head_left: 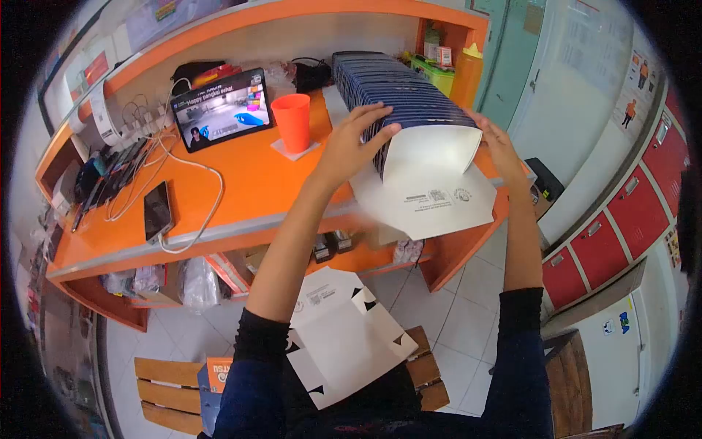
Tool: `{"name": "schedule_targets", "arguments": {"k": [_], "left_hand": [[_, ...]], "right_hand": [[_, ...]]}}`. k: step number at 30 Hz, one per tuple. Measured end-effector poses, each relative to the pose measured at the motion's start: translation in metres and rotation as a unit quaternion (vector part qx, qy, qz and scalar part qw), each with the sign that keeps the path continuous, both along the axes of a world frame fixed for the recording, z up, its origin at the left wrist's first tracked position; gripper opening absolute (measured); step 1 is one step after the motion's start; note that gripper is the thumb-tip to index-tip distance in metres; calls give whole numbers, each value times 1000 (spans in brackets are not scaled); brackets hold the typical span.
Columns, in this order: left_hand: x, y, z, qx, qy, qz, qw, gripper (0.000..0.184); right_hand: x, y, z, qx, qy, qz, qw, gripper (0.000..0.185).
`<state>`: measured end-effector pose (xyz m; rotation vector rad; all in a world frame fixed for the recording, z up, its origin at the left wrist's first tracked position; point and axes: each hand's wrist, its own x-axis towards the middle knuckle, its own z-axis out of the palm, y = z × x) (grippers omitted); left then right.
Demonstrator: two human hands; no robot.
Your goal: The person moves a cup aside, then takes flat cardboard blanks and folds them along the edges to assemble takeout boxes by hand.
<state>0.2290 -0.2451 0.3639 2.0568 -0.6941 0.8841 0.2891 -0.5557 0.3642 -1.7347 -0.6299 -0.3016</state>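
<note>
While the left hand (347,151) and right hand (502,148) flank its near end, the row of dark-blue card pieces (395,84) runs lengthwise away from the fingers along the table (241,172), neither hand nearer. Left fingers rest spread, unclenched; whether the right ones grip, I cannot tell. The white panel (431,152) stands between them.
</note>
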Motion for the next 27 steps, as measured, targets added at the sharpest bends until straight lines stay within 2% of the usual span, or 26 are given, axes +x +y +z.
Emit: {"name": "schedule_targets", "arguments": {"k": [1,4,7,18,24,27], "left_hand": [[3,1,2,2,2,-3,1000,45],[2,1,1,13,-3,-9,1000,38],[3,3,1,26,-29,-9,999,36],[9,4,1,34,-46,-17,998,37],[7,3,5,36,-27,-23,999,29],[10,6,-2,41,-14,-23,999,44]], "right_hand": [[3,1,1,-26,5,-3,1000,41],[19,2,-8,-73,-109,-43,990,42],[21,2,-18,1,-125,-1,992,43],[15,7,-14,-13,-129,-38,991,38],[22,6,-18,-8,-132,-50,990,34],[16,9,-16,11,-112,-55,992,33]]}}
